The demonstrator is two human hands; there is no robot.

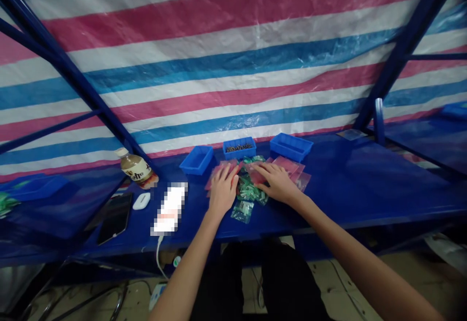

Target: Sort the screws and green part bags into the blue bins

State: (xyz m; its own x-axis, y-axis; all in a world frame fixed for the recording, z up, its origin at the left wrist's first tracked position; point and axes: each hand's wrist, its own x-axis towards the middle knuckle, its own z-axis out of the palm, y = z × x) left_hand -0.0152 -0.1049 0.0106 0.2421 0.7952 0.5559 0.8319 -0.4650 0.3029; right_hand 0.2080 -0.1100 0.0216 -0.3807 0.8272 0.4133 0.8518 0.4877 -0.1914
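My left hand (223,189) lies palm down with its fingers spread over pink plastic bags at the left of a pile. On the right, my right hand (275,180) rests with its fingers apart on more pink bags (290,164). Between the hands is a heap of small green packets (248,188). One clear packet with green contents (242,211) lies nearer the table's front edge. Just behind the heap stands a blue bin (240,154) holding many small dark metallic pieces.
Two more blue bins (197,159) (291,147) flank the middle one. To the left are a bottle (136,169), a white case (141,201), a blurred-out bright phone-like device (170,209) with a white cable, and a dark tablet (116,218). Blue frame posts rise at both sides.
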